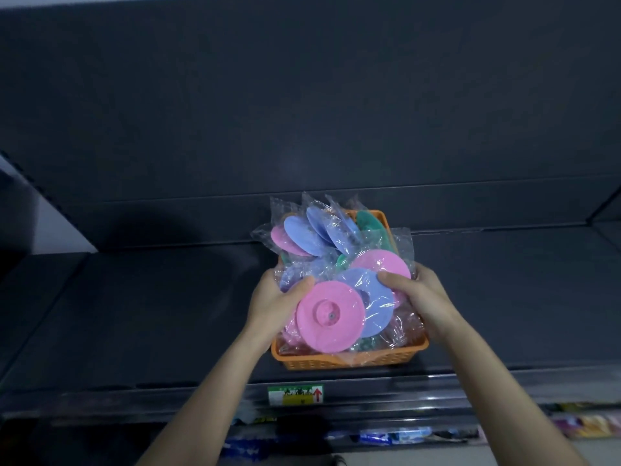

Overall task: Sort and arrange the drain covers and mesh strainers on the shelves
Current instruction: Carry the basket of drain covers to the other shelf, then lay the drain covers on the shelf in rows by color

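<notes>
Tag: price label (pixel 295 395) on the shelf's front lip, nearest us.
Basket: orange basket (pixel 336 361) on the dark shelf (pixel 134 314), crammed with bagged discs.
Front disc: pink drain cover (pixel 331 316) leans at the near end, knobbed face tipped toward us; it's round, so no long axis.
Left hand: left hand (pixel 275 297) clamps its upper-left rim, thumb on top. Looks the nearer hand to lift it.
Right hand: right hand (pixel 420 290) pinches the blue drain cover (pixel 373 297), overlapped by the pink one's right edge.
Back: far covers (pixel 302 233) stand on edge.
</notes>
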### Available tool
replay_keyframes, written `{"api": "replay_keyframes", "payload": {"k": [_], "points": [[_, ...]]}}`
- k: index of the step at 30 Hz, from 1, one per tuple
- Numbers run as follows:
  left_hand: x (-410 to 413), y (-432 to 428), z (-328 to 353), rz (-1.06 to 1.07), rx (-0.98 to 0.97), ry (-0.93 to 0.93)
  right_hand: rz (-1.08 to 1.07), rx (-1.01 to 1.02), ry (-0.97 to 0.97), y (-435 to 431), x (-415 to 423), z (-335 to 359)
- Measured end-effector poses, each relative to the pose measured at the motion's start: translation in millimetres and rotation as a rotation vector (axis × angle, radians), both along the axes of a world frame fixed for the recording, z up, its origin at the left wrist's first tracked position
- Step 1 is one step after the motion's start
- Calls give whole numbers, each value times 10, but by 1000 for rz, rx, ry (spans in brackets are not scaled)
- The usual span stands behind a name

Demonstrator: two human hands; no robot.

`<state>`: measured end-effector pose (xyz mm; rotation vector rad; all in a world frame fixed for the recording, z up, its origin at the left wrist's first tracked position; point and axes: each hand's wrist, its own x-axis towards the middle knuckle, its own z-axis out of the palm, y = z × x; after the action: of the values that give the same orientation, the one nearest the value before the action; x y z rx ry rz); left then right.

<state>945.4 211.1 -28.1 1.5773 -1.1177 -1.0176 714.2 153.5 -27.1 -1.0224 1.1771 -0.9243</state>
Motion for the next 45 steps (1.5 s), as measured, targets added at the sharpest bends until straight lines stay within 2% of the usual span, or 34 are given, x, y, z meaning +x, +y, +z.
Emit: {"api": "replay_keyframes", "payload": {"k": [10,14,16,19,23,30,35,41,45], "points": [[-211,-186,-116,54,49,-24,22,3,67,-220,-226,-51],[-185,-174,-98,19,21,-113,30,-56,131,-197,-201,-17],[-151,-174,-82,14,30,-161,41,-185,230,-182,-175,30],[-99,-176,-15,71,47,-237,70,-373,483,-150,-138,131],[-62,-143,26,48,29,-261,111,-424,616,-48,-63,203],[82,-94,-20,-18,25,-169,-10,-387,650,-27,-1,223],[212,-140,-2,-45,-23,-194,-177,-430,627,-21,73,297],[388,-325,192,-37,-279,-585,-271,-400,687,-30,152,325],[386,-534,358,-360,-408,-858,-266,-499,757,21,153,280]]}}
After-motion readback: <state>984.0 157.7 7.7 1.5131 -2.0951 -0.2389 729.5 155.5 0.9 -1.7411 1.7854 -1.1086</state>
